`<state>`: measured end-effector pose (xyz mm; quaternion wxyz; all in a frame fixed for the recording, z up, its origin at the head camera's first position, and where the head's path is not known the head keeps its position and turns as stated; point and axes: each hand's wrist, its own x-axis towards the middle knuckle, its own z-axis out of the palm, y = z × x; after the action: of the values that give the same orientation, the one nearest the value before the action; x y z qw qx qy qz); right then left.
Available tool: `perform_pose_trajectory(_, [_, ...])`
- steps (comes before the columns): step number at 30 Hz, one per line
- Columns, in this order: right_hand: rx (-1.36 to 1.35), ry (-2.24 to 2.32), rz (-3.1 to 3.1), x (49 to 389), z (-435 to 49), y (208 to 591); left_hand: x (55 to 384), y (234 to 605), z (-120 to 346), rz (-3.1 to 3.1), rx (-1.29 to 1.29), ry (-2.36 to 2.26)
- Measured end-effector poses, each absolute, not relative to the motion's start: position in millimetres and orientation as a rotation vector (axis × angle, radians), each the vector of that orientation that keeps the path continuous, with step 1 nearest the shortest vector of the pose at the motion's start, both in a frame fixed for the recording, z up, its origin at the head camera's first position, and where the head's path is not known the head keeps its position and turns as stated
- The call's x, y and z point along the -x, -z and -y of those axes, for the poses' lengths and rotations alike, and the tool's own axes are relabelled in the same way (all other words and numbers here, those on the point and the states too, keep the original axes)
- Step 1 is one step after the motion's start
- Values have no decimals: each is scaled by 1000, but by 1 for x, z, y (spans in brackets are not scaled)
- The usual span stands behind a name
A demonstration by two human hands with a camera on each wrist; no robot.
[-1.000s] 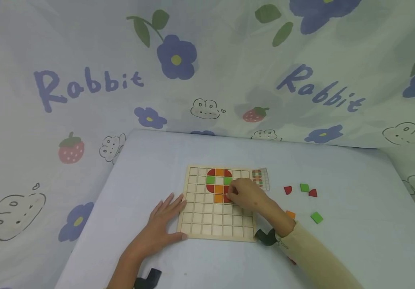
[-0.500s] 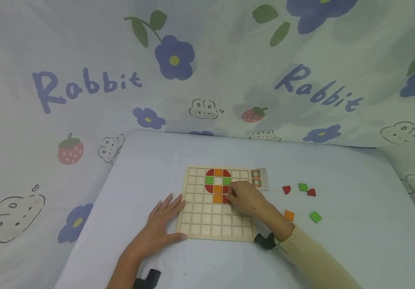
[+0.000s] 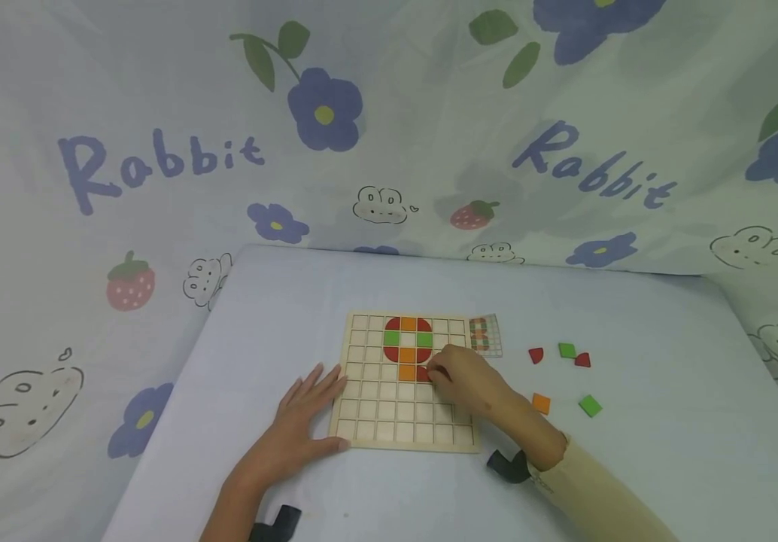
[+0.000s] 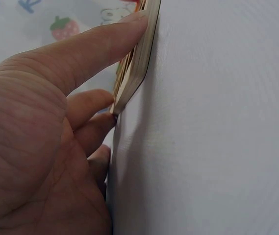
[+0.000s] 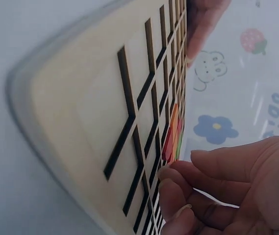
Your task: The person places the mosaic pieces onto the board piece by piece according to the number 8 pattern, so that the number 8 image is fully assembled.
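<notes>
A wooden grid board point(image 3: 386, 431) lies on the table. In its upper middle, red quarter-circle tiles with orange and green square tiles form a ring. Below the ring sits an orange square point(image 3: 407, 373), and right of it a red quarter-circle tile point(image 3: 421, 374). My right hand point(image 3: 466, 380) reaches over the board, thumb and curled fingers pinching at this red tile's right edge. In the right wrist view, the fingertips point(image 5: 167, 172) are right beside the red tile point(image 5: 167, 146). My left hand point(image 3: 308, 421) lies spread along the board's left edge, thumb point(image 4: 134, 24) near the front corner.
A pattern card point(image 3: 490, 336) lies against the board's upper right. Farther right are loose tiles: red quarter-circles point(image 3: 536, 354), green squares point(image 3: 590, 406) and an orange square point(image 3: 541, 403). A printed cloth point(image 3: 389, 135) hangs behind the table.
My right hand has shifted slightly down and its forearm to the right, showing more of the tiles near its fingertips. The left hand stays at the board's edge.
</notes>
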<state>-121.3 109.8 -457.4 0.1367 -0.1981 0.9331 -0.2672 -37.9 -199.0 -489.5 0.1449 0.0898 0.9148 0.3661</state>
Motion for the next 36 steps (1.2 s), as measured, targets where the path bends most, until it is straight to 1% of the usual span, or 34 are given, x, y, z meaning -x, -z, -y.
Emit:
perform_pose_trajectory(6, [534, 850, -2730, 108, -131, 454, 38, 489, 199, -2624, -238, -1044])
perform_pose_trajectory(20, [433, 807, -2773, 89, -208, 434, 38, 486, 197, -2630, -258, -1064])
perform_pose_trajectory(27, [253, 685, -2824, 85, -255, 427, 38, 490, 197, -2643, -253, -1072])
perform_pose_trajectory(36, [13, 454, -2785, 73, -301, 437, 38, 490, 198, -2631, -277, -1079])
